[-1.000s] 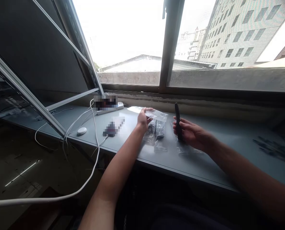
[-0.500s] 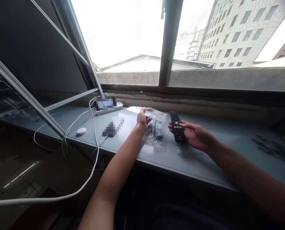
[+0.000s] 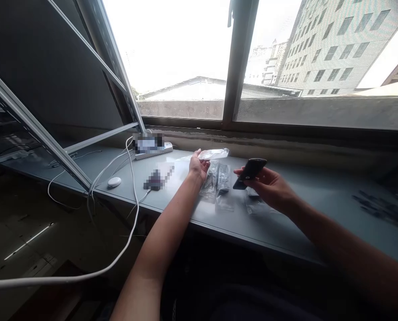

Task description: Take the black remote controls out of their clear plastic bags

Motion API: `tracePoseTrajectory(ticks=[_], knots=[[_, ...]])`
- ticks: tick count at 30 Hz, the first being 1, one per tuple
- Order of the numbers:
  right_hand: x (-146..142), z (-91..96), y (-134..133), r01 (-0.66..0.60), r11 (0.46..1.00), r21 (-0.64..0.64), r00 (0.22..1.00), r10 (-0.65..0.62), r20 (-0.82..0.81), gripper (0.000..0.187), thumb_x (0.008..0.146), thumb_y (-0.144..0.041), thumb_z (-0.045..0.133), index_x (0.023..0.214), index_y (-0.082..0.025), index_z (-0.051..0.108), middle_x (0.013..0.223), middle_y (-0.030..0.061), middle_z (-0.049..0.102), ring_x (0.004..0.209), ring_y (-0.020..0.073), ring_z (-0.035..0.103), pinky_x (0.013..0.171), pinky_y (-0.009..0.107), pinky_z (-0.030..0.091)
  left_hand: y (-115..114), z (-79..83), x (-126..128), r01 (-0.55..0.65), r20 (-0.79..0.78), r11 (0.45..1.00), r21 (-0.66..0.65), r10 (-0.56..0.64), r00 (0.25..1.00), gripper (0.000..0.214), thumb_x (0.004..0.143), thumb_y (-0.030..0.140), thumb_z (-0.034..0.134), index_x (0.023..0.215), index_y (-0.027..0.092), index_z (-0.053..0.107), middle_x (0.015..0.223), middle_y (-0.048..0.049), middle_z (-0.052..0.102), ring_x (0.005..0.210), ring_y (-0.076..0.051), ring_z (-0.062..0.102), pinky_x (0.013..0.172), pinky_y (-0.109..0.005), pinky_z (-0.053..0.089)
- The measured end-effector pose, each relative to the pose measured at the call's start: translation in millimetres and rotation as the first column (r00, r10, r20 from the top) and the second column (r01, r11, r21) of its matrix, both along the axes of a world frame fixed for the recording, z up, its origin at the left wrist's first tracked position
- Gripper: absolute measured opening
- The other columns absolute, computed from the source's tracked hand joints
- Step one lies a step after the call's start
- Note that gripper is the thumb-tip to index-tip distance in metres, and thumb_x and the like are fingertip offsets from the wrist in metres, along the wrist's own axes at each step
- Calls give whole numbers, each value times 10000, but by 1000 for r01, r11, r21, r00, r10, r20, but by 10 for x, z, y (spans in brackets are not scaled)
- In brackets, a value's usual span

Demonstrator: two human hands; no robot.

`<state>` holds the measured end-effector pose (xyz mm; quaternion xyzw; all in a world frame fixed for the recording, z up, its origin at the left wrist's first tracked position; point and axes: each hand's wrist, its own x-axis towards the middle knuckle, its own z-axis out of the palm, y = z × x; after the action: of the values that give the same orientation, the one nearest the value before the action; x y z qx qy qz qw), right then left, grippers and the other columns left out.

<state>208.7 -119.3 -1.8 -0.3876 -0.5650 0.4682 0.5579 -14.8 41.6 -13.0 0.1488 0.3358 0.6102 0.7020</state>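
Where fingers [image 3: 259, 185] overlap, remote [image 3: 255, 166] hidden, keys [image 3: 247, 178] unclear

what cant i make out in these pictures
Head view: button labels on the remote control, too small, partly covered by the right hand.
Head view: the corded item on the table, masked by pixelation.
Head view: the thing by the power strip, also pixelated.
Head view: the dark items at far right, blurred and cut off by the edge.

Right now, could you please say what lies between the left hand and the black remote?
In the head view, two filled clear bags lie there side by side.
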Motion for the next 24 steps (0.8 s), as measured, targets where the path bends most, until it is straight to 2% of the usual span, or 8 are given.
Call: tracePoseTrajectory(ticks=[4, 7, 9, 11, 13, 15, 19, 24], knots=[[17, 25, -25, -23, 995, 92, 999, 20, 40, 289, 857, -417, 1035, 1078, -275, 913, 1313, 97, 865, 1356, 307, 766, 1208, 431, 593, -16, 9, -4, 49, -16, 997, 62, -48, 999, 159, 1020, 291, 750, 972, 160, 673, 800, -33, 672, 583, -68, 556, 530, -157, 489], [28, 43, -36, 15, 999, 49, 1000, -16, 10, 346, 821, -395, 1062, 1103, -259, 914, 1289, 107, 871, 1303, 309, 793, 1179, 431, 620, -29, 13, 3, 74, -15, 993, 87, -73, 997, 86, 975, 195, 770, 978, 164, 689, 821, -22, 675, 576, -51, 534, 532, -147, 480], [28, 54, -43, 53, 999, -1, 998, -53, -16, 426, 819, -398, 1064, 1188, -260, 902, 1238, 99, 884, 1192, 291, 830, 1074, 416, 683, -40, 21, 10, 79, -16, 991, 109, -77, 997, 97, 929, 125, 767, 984, 170, 701, 859, -16, 694, 570, -42, 512, 522, -148, 464], [25, 61, -50, 64, 996, -57, 997, -66, -34, 486, 856, -419, 1034, 1290, -275, 871, 1219, 84, 886, 1019, 266, 853, 871, 394, 745, -54, 34, 14, 83, -14, 987, 136, -82, 997, 131, 895, 97, 764, 982, 176, 707, 895, -13, 711, 565, -37, 487, 512, -154, 450], [18, 63, -56, 46, 994, -99, 997, -51, -54, 517, 890, -436, 997, 1357, -283, 836, 1241, 83, 874, 876, 248, 841, 657, 370, 746, -71, 53, 13, 88, -6, 985, 149, -89, 996, 131, 884, 101, 766, 966, 181, 703, 905, -12, 716, 558, -37, 463, 505, -163, 439], [12, 59, -56, 29, 992, -119, 998, -37, -60, 525, 900, -430, 982, 1373, -269, 821, 1183, 88, 869, 810, 243, 824, 537, 338, 710, -88, 74, 8, 85, 3, 985, 147, -87, 996, 121, 885, 104, 759, 956, 183, 700, 896, -12, 714, 551, -38, 446, 501, -168, 430], [14, 43, -28, 65, 989, -136, 995, -75, -70, 511, 905, -404, 983, 1351, -213, 822, 895, 63, 834, 699, 202, 769, 502, 262, 652, -107, 102, -7, 85, 18, 986, 145, -89, 996, 111, 892, 114, 751, 967, 181, 704, 864, -5, 698, 537, -35, 428, 488, -170, 411], [51, 38, 22, 100, 984, -151, 982, -122, -146, 429, 855, -345, 1022, 1222, -214, 842, 942, 64, 828, 761, 204, 779, 490, 236, 640, -100, 97, -16, 89, 20, 985, 151, -93, 995, 112, 883, 118, 751, 966, 176, 702, 854, -1, 689, 533, -31, 428, 473, -165, 389]])
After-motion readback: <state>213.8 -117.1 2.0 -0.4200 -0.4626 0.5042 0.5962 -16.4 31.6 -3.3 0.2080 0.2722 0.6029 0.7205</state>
